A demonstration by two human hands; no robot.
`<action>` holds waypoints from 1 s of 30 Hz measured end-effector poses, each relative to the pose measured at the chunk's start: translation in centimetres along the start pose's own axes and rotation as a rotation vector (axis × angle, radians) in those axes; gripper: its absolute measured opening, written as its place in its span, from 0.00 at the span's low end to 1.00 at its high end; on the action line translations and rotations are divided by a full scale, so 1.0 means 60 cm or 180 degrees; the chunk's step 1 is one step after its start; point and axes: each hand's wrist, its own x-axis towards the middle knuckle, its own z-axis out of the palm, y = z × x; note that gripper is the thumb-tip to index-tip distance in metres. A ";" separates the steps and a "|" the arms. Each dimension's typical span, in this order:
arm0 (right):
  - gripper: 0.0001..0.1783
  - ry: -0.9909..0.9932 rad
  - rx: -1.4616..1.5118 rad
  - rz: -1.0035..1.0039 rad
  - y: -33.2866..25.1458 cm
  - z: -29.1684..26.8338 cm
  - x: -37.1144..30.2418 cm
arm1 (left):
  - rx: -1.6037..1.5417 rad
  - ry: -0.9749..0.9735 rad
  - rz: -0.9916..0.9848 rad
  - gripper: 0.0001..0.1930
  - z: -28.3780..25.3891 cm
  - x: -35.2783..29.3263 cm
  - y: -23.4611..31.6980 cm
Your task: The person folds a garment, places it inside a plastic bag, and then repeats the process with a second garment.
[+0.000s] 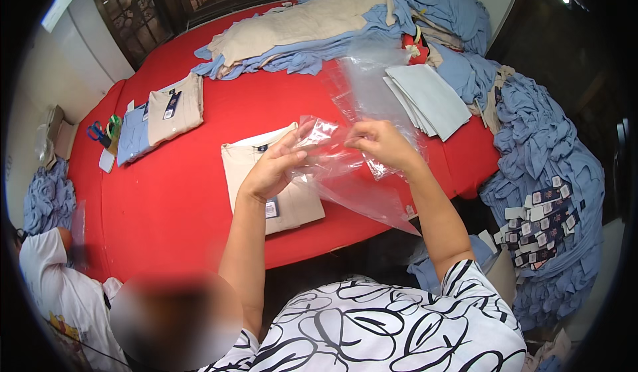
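My left hand (272,166) and my right hand (382,143) both grip the top edge of a clear plastic bag (352,186), held up over the red table (199,192). The bag hangs down toward the table's near edge. Under it lies a folded beige shirt (292,206) with a small tag, flat on the cloth. My left hand is just above this shirt.
Folded beige and blue shirts (163,116) lie at the left, scissors (98,133) beside them. A stack of white sheets (428,99) and more clear bags (362,73) lie at the right. Heaps of blue and beige garments (319,26) fill the far side. A person in white (60,292) sits at lower left.
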 end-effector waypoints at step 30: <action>0.27 -0.0260 -0.1079 0.0609 -0.210 0.060 -0.232 | 0.0577 -0.0558 0.0292 0.15 0.022 -0.270 -0.042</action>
